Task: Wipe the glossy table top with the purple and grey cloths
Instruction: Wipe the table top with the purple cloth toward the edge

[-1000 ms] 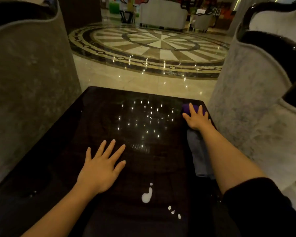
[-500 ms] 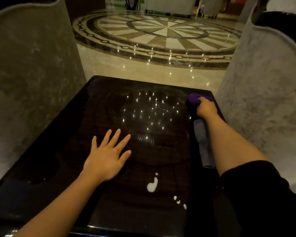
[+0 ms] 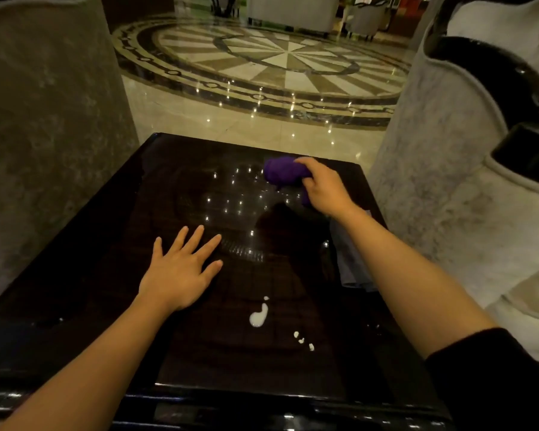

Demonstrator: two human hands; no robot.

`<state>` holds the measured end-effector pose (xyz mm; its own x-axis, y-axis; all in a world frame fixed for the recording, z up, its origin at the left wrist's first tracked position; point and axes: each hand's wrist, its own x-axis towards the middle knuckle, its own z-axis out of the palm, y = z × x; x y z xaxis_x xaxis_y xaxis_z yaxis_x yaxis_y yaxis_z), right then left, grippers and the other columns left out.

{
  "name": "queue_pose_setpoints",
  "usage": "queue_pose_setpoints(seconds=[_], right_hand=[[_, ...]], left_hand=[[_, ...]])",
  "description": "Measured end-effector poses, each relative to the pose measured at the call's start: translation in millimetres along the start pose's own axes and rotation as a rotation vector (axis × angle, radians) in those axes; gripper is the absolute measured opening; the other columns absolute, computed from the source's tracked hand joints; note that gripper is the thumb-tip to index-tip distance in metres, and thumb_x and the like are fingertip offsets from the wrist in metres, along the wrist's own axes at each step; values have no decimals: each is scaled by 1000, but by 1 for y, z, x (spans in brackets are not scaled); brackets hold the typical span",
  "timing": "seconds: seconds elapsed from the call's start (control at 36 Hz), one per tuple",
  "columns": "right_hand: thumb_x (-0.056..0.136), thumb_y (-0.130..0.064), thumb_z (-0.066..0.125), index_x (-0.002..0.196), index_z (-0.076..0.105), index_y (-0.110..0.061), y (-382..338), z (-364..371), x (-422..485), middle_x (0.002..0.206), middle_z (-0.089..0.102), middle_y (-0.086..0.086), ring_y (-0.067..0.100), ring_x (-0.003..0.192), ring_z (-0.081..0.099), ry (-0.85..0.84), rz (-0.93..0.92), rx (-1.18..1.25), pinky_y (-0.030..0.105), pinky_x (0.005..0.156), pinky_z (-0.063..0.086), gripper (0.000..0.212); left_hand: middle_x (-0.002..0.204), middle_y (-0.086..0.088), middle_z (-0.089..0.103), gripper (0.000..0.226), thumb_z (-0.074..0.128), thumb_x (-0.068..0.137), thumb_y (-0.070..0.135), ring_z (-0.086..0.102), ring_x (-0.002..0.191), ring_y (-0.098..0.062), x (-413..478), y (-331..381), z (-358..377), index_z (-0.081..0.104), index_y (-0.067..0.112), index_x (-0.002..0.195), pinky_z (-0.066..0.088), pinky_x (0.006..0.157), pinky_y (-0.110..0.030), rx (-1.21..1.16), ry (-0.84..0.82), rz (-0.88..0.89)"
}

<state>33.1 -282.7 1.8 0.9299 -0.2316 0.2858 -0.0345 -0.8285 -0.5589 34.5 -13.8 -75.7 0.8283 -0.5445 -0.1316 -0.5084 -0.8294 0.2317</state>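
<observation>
A dark glossy table top (image 3: 112, 244) fills the lower half of the view. My right hand (image 3: 325, 189) grips a bunched purple cloth (image 3: 282, 172) and holds it just above the far right part of the table. A grey cloth (image 3: 352, 265) lies flat along the right edge, partly hidden under my right forearm. My left hand (image 3: 181, 269) rests flat on the table near the middle, fingers spread, holding nothing. A white smear (image 3: 259, 317) and a few white drops (image 3: 304, 340) sit on the near part of the top.
Grey upholstered armchairs stand close on the left (image 3: 44, 135) and on the right (image 3: 464, 181) of the table. Beyond the far edge lies polished marble floor (image 3: 246, 126) with a round inlaid pattern.
My right hand closed on the purple cloth at the far right corner, lifted it and carried it left over the table. My left hand stayed flat in place.
</observation>
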Motion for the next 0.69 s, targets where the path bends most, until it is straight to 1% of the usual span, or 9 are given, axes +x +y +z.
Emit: queue_pose_setpoints(seconds=[0.14, 0.19, 0.28, 0.36, 0.42, 0.47, 0.56, 0.64, 0.69], right_hand=[[86, 5, 41, 125, 48, -7, -11, 14, -25, 127, 55, 19, 31, 117, 50, -219, -8, -63, 33, 97, 37, 41], [88, 4, 40, 125, 48, -9, -12, 17, -35, 126, 55, 18, 30, 117, 50, -278, 3, -67, 34, 97, 37, 40], [88, 2, 40, 123, 47, -9, -12, 16, -48, 128, 54, 16, 29, 118, 49, -334, 7, -81, 36, 99, 36, 37], [87, 3, 42, 121, 49, -8, -13, 14, -59, 130, 51, 15, 28, 120, 48, -448, 11, -116, 39, 104, 34, 35], [87, 3, 42, 121, 48, -8, -13, 14, -66, 140, 42, 14, 27, 127, 41, -511, 19, -143, 36, 106, 30, 36], [88, 1, 41, 124, 46, -10, -14, 13, -72, 148, 32, 11, 25, 133, 34, -544, 43, -157, 33, 107, 26, 38], [89, 0, 41, 124, 47, -12, -15, 13, -80, 150, 29, 8, 25, 133, 34, -557, 79, -135, 33, 106, 28, 38], [87, 0, 41, 122, 47, -16, -17, 14, -90, 149, 32, 6, 26, 131, 38, -528, 100, -110, 30, 100, 32, 38], [87, -1, 42, 129, 41, -21, -17, 14, -99, 145, 38, 7, 27, 125, 44, -518, 93, -113, 27, 95, 33, 46]], left_hand=[[157, 3, -3, 55, 22, 93, 52, -10, 143, -18, 0, 0, -1, 6, 38, 143, -8, 113, -52, -17, -1, -7], [157, 3, -4, 55, 22, 93, 52, -10, 143, -19, 0, 0, -1, 6, 38, 143, -8, 113, -52, -13, -2, -6], [157, 2, -3, 55, 22, 93, 51, -10, 143, -19, -1, 1, -1, 6, 37, 144, -8, 113, -52, -11, 3, -5], [157, 1, -3, 54, 21, 93, 50, -10, 143, -20, -2, 1, -2, 6, 36, 144, -7, 114, -52, -7, -2, -4], [157, 0, -3, 54, 20, 94, 49, -10, 144, -21, -2, 2, -2, 6, 35, 144, -7, 114, -52, 5, -3, 3], [157, -1, -3, 53, 19, 95, 47, -9, 144, -21, -4, 1, -2, 5, 34, 144, -6, 114, -52, 17, 1, 13], [157, -2, -2, 51, 17, 96, 45, -8, 144, -21, -6, 1, -2, 5, 33, 144, -4, 115, -51, 34, 5, 23], [157, -2, -1, 50, 15, 96, 43, -7, 144, -22, -9, 1, -2, 5, 33, 145, -3, 115, -50, 45, 3, 34], [157, -2, -2, 50, 15, 97, 42, -7, 144, -22, -11, 2, -2, 4, 33, 145, -3, 115, -50, 50, -6, 38]])
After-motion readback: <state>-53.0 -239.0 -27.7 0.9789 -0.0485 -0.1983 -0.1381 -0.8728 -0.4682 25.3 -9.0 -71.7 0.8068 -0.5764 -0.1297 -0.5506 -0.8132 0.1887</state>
